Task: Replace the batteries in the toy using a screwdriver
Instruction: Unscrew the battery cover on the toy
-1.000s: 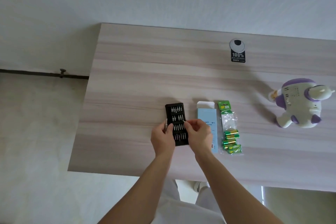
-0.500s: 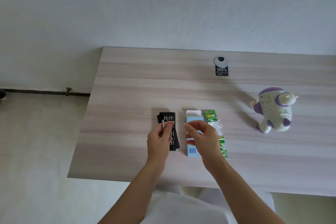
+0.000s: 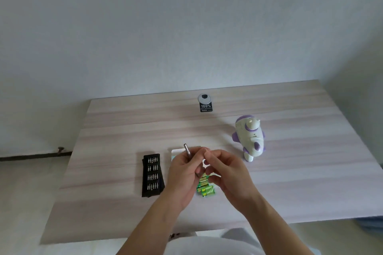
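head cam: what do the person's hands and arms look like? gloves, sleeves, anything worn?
No gloves: the left hand and right hand are bare, with no ring, watch or band visible. The forearms are bare too; no sleeve shows in the frame. No markers or cables. A white garment shows at the bottom edge.

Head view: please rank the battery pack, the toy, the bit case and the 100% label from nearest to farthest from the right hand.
1. The battery pack, just beneath the right hand.
2. The toy, beyond the hand, to the right.
3. The bit case, off to the left.
4. The 100% label, at the far back.
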